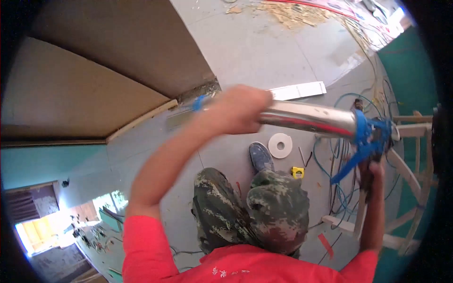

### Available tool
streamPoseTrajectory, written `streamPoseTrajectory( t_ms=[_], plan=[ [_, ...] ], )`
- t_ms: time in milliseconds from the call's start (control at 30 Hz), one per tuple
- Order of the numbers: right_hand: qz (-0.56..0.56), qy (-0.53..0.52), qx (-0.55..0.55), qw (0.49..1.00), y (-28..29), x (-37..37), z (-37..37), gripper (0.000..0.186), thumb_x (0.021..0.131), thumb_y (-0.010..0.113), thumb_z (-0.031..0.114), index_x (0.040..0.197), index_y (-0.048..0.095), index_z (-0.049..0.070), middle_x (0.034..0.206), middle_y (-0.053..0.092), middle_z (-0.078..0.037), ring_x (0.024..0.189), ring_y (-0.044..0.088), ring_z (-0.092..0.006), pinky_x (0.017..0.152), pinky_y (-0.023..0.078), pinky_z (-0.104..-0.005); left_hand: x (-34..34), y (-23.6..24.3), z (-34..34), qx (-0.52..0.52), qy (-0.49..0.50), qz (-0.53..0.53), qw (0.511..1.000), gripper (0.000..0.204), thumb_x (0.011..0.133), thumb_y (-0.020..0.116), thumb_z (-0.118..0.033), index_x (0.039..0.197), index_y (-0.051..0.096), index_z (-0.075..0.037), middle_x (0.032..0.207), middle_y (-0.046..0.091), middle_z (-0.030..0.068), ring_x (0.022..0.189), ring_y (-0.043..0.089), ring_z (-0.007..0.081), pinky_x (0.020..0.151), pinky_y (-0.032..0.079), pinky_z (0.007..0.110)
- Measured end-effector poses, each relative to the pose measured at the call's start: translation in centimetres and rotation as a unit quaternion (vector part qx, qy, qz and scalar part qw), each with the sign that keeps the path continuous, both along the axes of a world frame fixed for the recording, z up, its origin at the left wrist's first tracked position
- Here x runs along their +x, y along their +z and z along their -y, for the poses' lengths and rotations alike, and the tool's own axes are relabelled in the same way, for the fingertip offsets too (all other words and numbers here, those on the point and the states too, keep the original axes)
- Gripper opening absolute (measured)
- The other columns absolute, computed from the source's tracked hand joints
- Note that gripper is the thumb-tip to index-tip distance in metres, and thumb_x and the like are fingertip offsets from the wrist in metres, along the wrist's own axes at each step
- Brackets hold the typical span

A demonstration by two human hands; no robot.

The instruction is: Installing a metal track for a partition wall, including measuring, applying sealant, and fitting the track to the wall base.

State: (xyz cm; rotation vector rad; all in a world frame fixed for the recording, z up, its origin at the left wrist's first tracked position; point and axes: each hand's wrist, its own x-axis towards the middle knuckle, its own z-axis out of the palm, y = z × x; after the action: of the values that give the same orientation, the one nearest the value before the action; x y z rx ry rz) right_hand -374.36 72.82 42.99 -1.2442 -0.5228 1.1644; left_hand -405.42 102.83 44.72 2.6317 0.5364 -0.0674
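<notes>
Gripping left hand [243,108]: clamped around silver-barrelled caulking gun [309,118]
Right hand [370,172]: beside blue trigger [349,165]; closure not discernible

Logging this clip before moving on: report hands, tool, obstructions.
Left hand closed round silver caulking gun. Right hand by its blue trigger, grip partly hidden. Nothing visibly blocking; white roll, tape measure on floor below.
</notes>
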Motion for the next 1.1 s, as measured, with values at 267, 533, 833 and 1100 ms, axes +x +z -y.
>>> streamPoseTrajectory(
  t_ms=[267, 533, 833, 1100],
  plan=[
    [-0.245, -0.067, -0.069, 0.965, -2.8, -10.2, 7.4, 0.086, 0.080, 0.068, 0.039, 0.147, 0.022, 0.012, 0.117, 0.051, -0.012, 0.106, 0.051, -0.0294, 0.094, 0.040, -0.0498, 13.7, -18.5, 4.8, -0.003, -0.038, 0.321, 0.946, 0.022, 0.061, 0.071, -0.012, 0.079, 0.060, -0.015, 0.078, 0.059, 0.0022, 0.082, 0.059, 0.0230, 0.079, 0.044, 0.038],
    [-0.216, -0.149, 0.047, 0.964, -4.1, -4.3, 8.8, 0.079, 0.087, 0.061, 0.033, 0.149, 0.018, 0.013, 0.116, 0.051, -0.013, 0.101, 0.052, -0.0293, 0.097, 0.037, -0.0521, 22.8, -18.2, 4.8, -0.062, 0.086, 0.526, 0.844, 0.027, 0.074, 0.059, -0.006, 0.101, 0.057, -0.007, 0.102, 0.055, 0.0134, 0.102, 0.053, 0.0327, 0.094, 0.042, 0.042],
    [-0.119, -0.234, 0.084, 0.961, -6.5, -3.5, 5.0, 0.071, 0.090, 0.054, 0.026, 0.149, 0.017, 0.012, 0.104, 0.046, -0.010, 0.095, 0.050, -0.0246, 0.088, 0.041, -0.0484, 2.9, -29.1, 5.9, -0.130, 0.150, 0.232, 0.952, 0.037, 0.074, 0.061, 0.000, 0.111, 0.059, -0.005, 0.111, 0.057, 0.0176, 0.104, 0.054, 0.0364, 0.091, 0.044, 0.044],
    [-0.073, -0.271, 0.035, 0.959, -9.0, -3.0, 4.9, 0.068, 0.091, 0.052, 0.026, 0.147, 0.019, 0.006, 0.103, 0.050, -0.012, 0.091, 0.052, -0.0237, 0.084, 0.043, -0.0466, -10.1, -30.9, 8.3, -0.135, 0.260, 0.090, 0.952, 0.026, 0.079, 0.059, -0.001, 0.105, 0.061, -0.003, 0.106, 0.059, 0.0168, 0.101, 0.056, 0.0344, 0.090, 0.045, 0.041]
  ],
)
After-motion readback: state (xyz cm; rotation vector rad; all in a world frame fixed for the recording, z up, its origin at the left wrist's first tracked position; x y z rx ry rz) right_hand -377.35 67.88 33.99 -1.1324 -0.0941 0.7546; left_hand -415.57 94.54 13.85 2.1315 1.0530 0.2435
